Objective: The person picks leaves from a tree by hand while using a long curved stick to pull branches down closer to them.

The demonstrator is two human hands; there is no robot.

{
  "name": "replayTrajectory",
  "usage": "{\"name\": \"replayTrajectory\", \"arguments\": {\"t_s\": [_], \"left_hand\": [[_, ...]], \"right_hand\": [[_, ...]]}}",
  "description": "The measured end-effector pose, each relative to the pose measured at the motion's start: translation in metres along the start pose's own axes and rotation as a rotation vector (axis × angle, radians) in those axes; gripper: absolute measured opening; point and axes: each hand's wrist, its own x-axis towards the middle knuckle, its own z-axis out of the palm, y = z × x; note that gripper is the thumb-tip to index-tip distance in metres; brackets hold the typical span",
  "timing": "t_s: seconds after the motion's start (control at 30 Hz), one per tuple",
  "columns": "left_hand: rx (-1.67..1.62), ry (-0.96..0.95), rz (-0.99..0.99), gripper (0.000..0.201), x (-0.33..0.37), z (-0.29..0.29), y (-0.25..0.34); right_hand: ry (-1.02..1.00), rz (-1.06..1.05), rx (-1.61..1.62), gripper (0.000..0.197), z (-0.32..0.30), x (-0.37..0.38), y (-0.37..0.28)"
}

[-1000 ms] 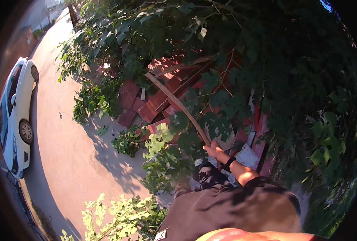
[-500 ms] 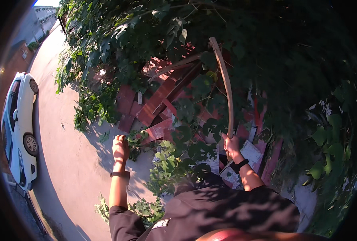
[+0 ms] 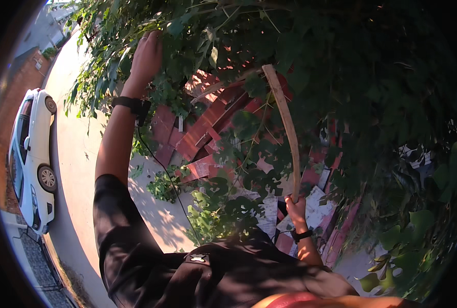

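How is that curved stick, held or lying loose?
Held: the right hand is closed around the near end of the curved stick, which extends forward from the grip.

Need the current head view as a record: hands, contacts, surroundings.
left hand: raised at the foliage; fingertips' grip unclear
right hand: closed around a curved wooden stick, near its lower end
ahead: heap of red boards, partly hidden by foliage
far left: white car on pavement
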Motion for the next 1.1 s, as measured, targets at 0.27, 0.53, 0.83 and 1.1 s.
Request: {"name": "replayTrajectory", "arguments": {"t_s": [0.27, 0.53, 0.83, 1.1], "left_hand": [[0.405, -0.326, -0.254, 0.034, 0.043, 0.048, -0.081], [0.619, -0.134, -0.005, 0.05, 0.043, 0.046, -0.122], [0.459, -0.402, -0.044, 0.045, -0.021, 0.041, -0.18], [0.081, -0.25, 0.042, 0.03, -0.125, 0.087, -0.156]], "right_hand": [[-0.1, -0.102, -0.247, 0.027, 0.0, -0.013, -0.073], [-0.099, -0.017, -0.329, 0.017, 0.023, -0.036, -0.063], [0.076, -0.007, -0.379, 0.028, 0.127, -0.085, -0.002], [0.13, 0.05, -0.219, 0.034, 0.214, -0.112, -0.015]]}}
